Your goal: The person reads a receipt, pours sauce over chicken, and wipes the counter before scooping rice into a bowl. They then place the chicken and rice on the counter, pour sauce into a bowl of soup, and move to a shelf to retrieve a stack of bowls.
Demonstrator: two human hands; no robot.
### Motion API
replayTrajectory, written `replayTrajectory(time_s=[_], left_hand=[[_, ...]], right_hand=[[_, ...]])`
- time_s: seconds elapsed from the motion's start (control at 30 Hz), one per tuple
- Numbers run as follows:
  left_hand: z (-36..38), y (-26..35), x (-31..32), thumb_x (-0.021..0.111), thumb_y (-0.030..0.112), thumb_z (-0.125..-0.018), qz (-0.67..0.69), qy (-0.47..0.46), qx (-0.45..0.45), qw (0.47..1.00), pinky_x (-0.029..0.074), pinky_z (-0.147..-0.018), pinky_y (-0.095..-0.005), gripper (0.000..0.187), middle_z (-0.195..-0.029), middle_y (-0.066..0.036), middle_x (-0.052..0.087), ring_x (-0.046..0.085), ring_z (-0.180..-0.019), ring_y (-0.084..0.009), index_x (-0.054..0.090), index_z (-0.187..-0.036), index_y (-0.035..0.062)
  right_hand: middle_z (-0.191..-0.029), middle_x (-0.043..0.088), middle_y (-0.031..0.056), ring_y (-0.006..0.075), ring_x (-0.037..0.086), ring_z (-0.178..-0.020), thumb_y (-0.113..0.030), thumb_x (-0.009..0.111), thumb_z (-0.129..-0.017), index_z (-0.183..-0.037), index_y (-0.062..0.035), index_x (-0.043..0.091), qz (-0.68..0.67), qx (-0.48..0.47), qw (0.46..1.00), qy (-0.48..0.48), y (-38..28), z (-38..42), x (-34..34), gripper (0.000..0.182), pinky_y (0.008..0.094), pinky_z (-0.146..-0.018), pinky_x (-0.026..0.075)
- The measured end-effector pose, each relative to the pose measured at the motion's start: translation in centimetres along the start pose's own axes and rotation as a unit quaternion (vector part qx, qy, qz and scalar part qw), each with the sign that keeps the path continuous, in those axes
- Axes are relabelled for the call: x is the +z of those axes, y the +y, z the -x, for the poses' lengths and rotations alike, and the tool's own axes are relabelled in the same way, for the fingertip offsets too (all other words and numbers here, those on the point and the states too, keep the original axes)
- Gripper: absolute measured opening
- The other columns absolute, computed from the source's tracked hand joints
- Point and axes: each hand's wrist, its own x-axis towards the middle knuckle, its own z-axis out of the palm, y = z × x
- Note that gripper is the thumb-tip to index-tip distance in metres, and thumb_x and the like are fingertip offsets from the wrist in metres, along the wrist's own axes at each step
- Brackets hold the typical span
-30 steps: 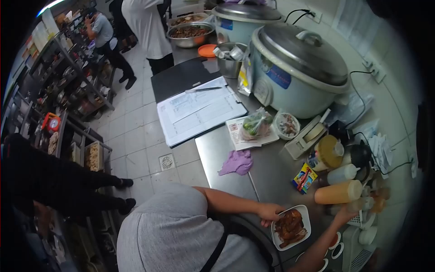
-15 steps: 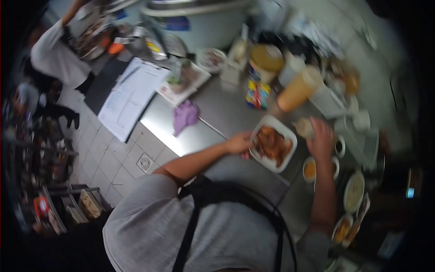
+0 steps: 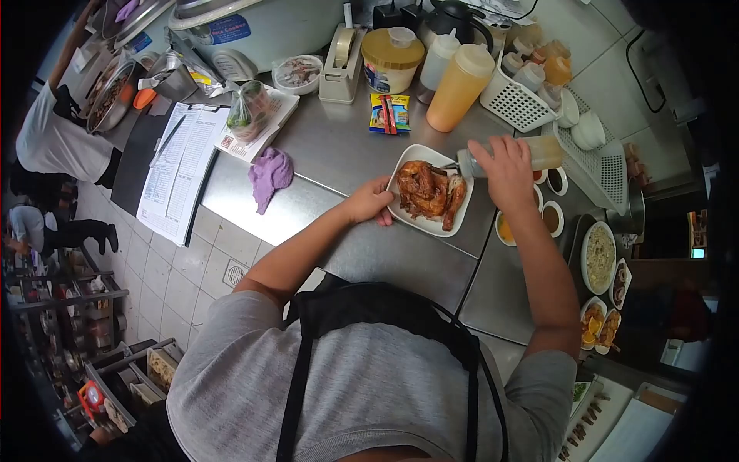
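Roasted chicken pieces lie in a square white dish on the steel counter. My left hand is closed on the dish's left rim, thumb on top and fingers under the edge. In my right hand is a clear squeeze bottle with pale brown contents, tipped onto its side. Its nozzle points left, over the dish's right corner and close to the chicken. Small cups of sauce stand right beside my right forearm, partly hidden by it.
Behind the dish stand an orange sauce bottle, a gold-lidded tub, a tape dispenser and a white basket. Leftward lie a purple cloth and a clipboard. Filled oval dishes sit at right. Another person works at far left.
My right hand has brought the squeeze bottle left and tipped its nozzle over the dish. My left hand stays on the dish. The camera view has shifted and sharpened.
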Motion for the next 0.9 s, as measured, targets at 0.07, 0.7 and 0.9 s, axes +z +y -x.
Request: replayTrajectory(time_s=[0.07, 0.7, 0.9], left_hand=[[0.1, 0.1, 0.1, 0.036, 0.01, -0.077, 0.0, -0.002, 0.002, 1.0, 0.048, -0.046, -0.0222, 0.037, -0.079, -0.011, 0.055, 0.055, -0.05, -0.0124, 0.037, -0.113, 0.0007], [3.4, -2.4, -4.2, 0.053, 0.02, -0.078, -0.233, 0.287, 0.208, 0.906, 0.042, -0.074, -0.0298, 0.036, -0.088, -0.011, 0.055, 0.053, -0.083, -0.0211, 0.048, -0.108, 0.0011], [10.9, -0.4, -10.1, 0.058, 0.017, -0.067, -0.568, 0.544, 0.089, 0.611, 0.033, -0.084, -0.0402, 0.035, -0.106, -0.014, 0.047, 0.041, -0.099, -0.0315, 0.055, -0.101, 0.0109]], right_hand=[[-0.088, 0.049, 0.0051, 0.0219, 0.044, -0.092, -0.007, 0.049, -0.068, -0.099, -0.0182, 0.052, -0.004, 0.003, 1.0, 0.021, -0.4, -0.8, 0.1, 0.032, 0.0391, -0.085, 0.031], [-0.1, 0.05, 0.0068, 0.0243, 0.043, -0.101, 0.0, 0.061, -0.055, -0.105, -0.0157, 0.05, -0.149, 0.101, 0.976, -0.119, 4.0, 1.8, 0.6, 0.054, 0.0421, -0.092, 0.028], [-0.109, 0.049, 0.01, 0.0251, 0.046, -0.102, -0.004, 0.067, -0.057, -0.116, -0.0086, 0.039, -0.421, 0.221, 0.88, -0.008, 5.3, -0.9, 6.5, 0.066, 0.0358, -0.088, 0.035]])
